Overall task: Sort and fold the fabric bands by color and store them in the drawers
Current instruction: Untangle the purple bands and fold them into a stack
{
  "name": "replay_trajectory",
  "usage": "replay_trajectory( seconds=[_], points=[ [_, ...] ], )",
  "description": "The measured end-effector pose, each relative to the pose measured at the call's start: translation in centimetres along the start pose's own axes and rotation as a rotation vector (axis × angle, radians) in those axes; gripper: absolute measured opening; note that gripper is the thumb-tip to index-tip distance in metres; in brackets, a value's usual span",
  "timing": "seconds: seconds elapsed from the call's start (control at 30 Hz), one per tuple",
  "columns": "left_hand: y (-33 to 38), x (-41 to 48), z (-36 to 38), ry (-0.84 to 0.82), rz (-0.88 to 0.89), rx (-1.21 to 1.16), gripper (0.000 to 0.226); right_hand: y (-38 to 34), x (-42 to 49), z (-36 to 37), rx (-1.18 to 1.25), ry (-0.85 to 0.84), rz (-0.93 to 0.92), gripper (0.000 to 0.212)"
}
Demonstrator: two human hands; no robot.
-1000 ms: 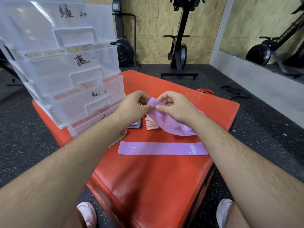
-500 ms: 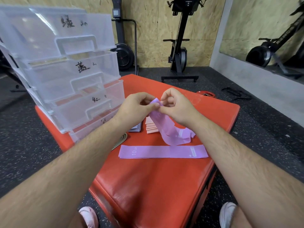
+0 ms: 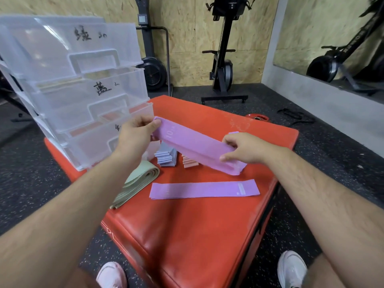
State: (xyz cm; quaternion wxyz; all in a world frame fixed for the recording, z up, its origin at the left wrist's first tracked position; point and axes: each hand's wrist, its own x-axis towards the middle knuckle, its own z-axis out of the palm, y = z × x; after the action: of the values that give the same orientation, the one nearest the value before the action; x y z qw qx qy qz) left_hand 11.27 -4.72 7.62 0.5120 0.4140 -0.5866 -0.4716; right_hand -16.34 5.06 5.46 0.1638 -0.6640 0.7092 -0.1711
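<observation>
A purple fabric band is stretched out flat in the air between my hands above the red padded box. My left hand pinches its left end and my right hand grips its right end. A second purple band lies flat on the box below. Behind it are a stack of folded blue-grey bands, a partly hidden stack of folded pink bands, and folded green bands at the left. The clear drawer unit stands at the back left.
Each drawer front carries a handwritten label; pink bands show through one lower drawer. Gym machines stand against the wooden wall behind. A red weight plate lies on the dark floor beyond the box. My shoes are at the bottom.
My hands have moved apart, pulling the hanging purple band out into a straight flat strip. The view has shifted so the green and blue-grey bands show more.
</observation>
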Motion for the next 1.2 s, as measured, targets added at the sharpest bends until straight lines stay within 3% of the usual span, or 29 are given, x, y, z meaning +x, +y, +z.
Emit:
replay_trajectory(
  seconds=[0.2,0.37,0.47,0.53,0.73,0.87,1.0,1.2],
  points=[
    [-1.6,-0.5,-1.8,0.056,-0.132,0.030,0.015,3.1,-2.4,-1.2,0.084,-0.025,0.087,0.040],
    [-3.6,-1.9,-2.8,0.022,-0.137,0.174,0.018,4.7,-3.8,-0.7,0.424,0.050,0.113,0.022],
    [-5.1,-3.1,-3.3,-0.003,-0.162,0.259,0.021,4.9,-5.0,-0.3,0.466,0.074,0.133,0.012],
    [-5.9,-4.0,-3.1,-0.006,-0.175,0.250,0.024,4.9,-5.4,0.0,0.469,0.113,0.134,0.017],
    [-8.2,-5.6,-2.7,-0.019,-0.131,0.419,0.021,5.6,-6.0,1.4,0.373,0.130,0.182,0.038],
    [-9.3,-6.4,-2.4,-0.104,0.010,0.632,0.018,6.0,-6.2,3.1,0.188,0.073,0.205,0.020],
    [-10.6,-6.7,-2.5,-0.169,0.112,0.764,0.024,6.4,-6.1,4.4,0.061,0.047,0.223,0.017],
    [-11.3,-6.4,-2.4,-0.191,0.164,0.932,0.007,6.7,-6.0,5.4,-0.047,0.032,0.210,0.010]
  ],
)
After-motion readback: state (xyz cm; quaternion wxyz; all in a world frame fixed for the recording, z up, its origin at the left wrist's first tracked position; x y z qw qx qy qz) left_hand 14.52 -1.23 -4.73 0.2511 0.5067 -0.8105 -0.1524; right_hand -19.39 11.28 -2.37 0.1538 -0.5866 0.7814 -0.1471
